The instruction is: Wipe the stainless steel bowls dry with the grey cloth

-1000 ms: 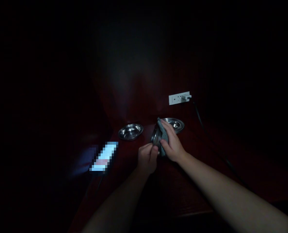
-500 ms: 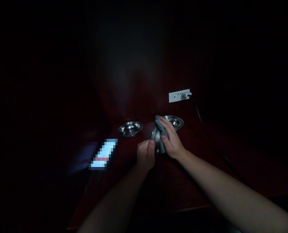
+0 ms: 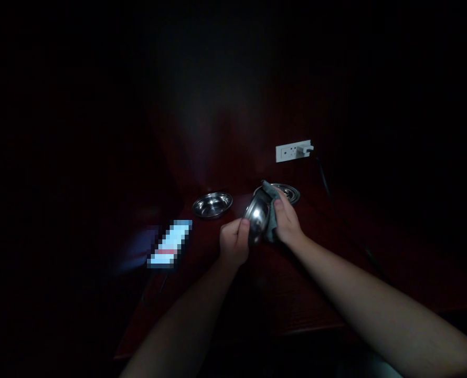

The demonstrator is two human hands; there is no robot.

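Observation:
In a dark room I hold a small steel bowl (image 3: 257, 216) tilted on its edge above a dark red table (image 3: 296, 294). My left hand (image 3: 234, 244) is closed on the bowl's lower rim. My right hand (image 3: 287, 223) presses a grey cloth (image 3: 272, 210) against the bowl's far side, fingers curled over the cloth.
A second steel bowl (image 3: 212, 204) sits on the table to the left. A third steel bowl (image 3: 288, 192) lies behind my right hand. A lit phone screen (image 3: 169, 244) rests at the table's left edge. A white wall socket (image 3: 293, 151) carries a plug with a dark cable (image 3: 328, 189) running down the right.
The held bowl has turned so more of its shiny outer face shows toward me. My right hand with the cloth has shifted to the bowl's right side.

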